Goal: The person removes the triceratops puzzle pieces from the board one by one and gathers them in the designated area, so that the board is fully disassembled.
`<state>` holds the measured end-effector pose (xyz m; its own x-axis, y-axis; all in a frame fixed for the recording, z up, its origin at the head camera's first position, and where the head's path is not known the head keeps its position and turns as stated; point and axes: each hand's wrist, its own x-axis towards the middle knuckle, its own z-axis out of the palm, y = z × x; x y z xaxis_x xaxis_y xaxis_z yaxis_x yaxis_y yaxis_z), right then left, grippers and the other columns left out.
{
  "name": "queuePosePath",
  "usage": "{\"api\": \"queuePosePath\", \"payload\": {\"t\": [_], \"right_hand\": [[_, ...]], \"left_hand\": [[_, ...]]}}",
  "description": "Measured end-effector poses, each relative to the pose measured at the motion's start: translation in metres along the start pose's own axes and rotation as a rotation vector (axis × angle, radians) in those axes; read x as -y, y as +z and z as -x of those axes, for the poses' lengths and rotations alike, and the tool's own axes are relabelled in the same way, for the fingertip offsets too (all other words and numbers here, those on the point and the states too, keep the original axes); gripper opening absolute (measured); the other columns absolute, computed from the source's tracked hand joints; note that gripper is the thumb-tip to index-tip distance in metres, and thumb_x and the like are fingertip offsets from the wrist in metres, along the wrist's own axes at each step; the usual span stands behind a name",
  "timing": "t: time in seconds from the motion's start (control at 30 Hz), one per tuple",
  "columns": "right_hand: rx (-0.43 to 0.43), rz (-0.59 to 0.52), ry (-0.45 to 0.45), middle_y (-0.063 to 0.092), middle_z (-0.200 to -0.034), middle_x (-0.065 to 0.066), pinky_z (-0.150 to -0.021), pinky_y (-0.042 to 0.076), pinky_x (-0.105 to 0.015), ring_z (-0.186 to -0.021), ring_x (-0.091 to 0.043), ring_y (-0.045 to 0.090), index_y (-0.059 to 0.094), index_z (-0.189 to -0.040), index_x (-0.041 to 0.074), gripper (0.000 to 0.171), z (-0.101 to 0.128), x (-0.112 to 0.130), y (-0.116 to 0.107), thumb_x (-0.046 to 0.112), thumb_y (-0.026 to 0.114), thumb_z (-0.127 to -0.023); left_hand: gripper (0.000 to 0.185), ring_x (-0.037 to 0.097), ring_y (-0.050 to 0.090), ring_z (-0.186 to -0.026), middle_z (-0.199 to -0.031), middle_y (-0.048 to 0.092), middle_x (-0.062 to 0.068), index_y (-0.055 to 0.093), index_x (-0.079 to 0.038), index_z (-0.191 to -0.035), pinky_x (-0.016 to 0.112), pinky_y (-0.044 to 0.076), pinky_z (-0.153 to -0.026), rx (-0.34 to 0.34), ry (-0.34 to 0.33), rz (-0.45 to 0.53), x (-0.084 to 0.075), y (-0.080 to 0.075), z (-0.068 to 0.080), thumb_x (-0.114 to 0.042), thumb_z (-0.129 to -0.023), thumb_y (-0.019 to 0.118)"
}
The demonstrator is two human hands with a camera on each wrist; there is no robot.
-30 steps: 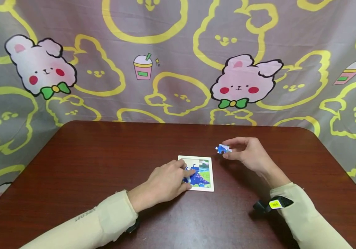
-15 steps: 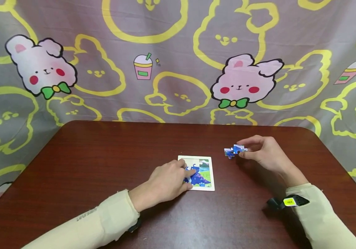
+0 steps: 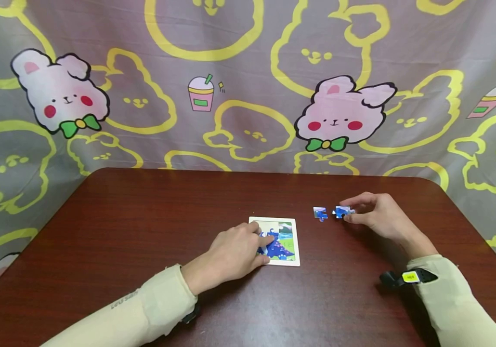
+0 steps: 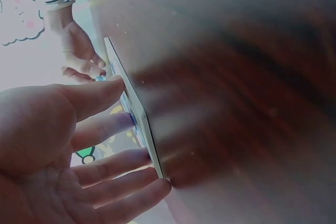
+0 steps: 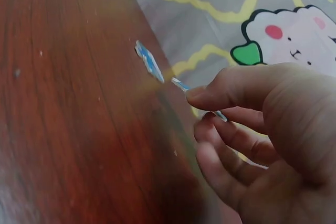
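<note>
My left hand (image 3: 235, 248) rests with extended fingers on a small white-framed jigsaw puzzle (image 3: 296, 243), covering its left part. The puzzle's picture has a blue dinosaur on green ground, and a pale bare patch of backing shows at its top. To the right, my right hand (image 3: 382, 217) pinches a blue and white puzzle piece (image 3: 341, 212) between thumb and fingertips. Just left of it, a second puzzle piece (image 3: 320, 213) lies on the table. In the right wrist view the thumb covers much of the pinched piece (image 5: 180, 84).
The brown table (image 3: 165, 202) has rounded far corners. Behind it hangs a grey curtain (image 3: 248, 72) printed with yellow outlines and rabbit faces. Black straps with a small device (image 3: 410, 277) sit at the right wrist.
My right hand has moved to the right with its piece. A second piece has come into sight and now lies apart on the table. My left hand has stayed on the puzzle.
</note>
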<state>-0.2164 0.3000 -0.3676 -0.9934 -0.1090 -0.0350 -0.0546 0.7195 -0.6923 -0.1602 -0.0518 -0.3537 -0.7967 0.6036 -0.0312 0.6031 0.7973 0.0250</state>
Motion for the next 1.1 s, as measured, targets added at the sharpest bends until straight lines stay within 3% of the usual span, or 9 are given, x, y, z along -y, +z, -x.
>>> {"api": "queuePosePath", "payload": {"t": [0.33, 0.77, 0.9, 1.1], "right_hand": [[-0.018, 0.071, -0.083, 0.07, -0.103, -0.008, -0.068, 0.049, -0.025, -0.085, -0.019, 0.06, 0.077, -0.108, 0.014, 0.027, -0.003, -0.007, 0.002, 0.019, 0.081, -0.081], [0.028, 0.116, -0.044, 0.065, -0.109, -0.011, -0.072, 0.047, -0.029, -0.095, -0.024, 0.057, 0.074, -0.116, 0.013, 0.036, -0.004, -0.002, 0.001, 0.022, 0.081, -0.082], [0.018, 0.147, -0.02, 0.066, -0.111, -0.012, -0.074, 0.046, -0.031, -0.097, -0.026, 0.057, 0.069, -0.124, 0.014, 0.047, -0.003, 0.008, -0.001, 0.028, 0.081, -0.082], [-0.02, 0.122, -0.038, 0.064, -0.125, -0.013, -0.081, 0.052, -0.039, -0.109, -0.032, 0.059, 0.067, -0.124, 0.016, 0.048, -0.001, 0.04, 0.009, 0.034, 0.08, -0.082]], "left_hand": [[0.048, 0.017, 0.063, -0.099, -0.123, 0.065, 0.004, 0.063, -0.031, -0.133, 0.036, 0.058, -0.066, -0.004, -0.002, 0.01, 0.0, -0.001, 0.0, -0.049, -0.089, 0.068], [0.049, 0.018, 0.064, -0.1, -0.123, 0.065, 0.004, 0.063, -0.031, -0.134, 0.038, 0.059, -0.067, 0.002, -0.009, 0.0, -0.001, -0.002, -0.002, -0.049, -0.089, 0.068], [0.049, 0.018, 0.064, -0.099, -0.122, 0.065, 0.004, 0.063, -0.031, -0.133, 0.038, 0.059, -0.067, 0.004, -0.012, 0.0, -0.001, -0.002, -0.002, -0.05, -0.088, 0.069], [0.049, 0.017, 0.063, -0.099, -0.121, 0.066, 0.004, 0.064, -0.031, -0.132, 0.038, 0.058, -0.067, -0.006, -0.011, 0.01, -0.001, -0.001, -0.001, -0.05, -0.088, 0.07]]}}
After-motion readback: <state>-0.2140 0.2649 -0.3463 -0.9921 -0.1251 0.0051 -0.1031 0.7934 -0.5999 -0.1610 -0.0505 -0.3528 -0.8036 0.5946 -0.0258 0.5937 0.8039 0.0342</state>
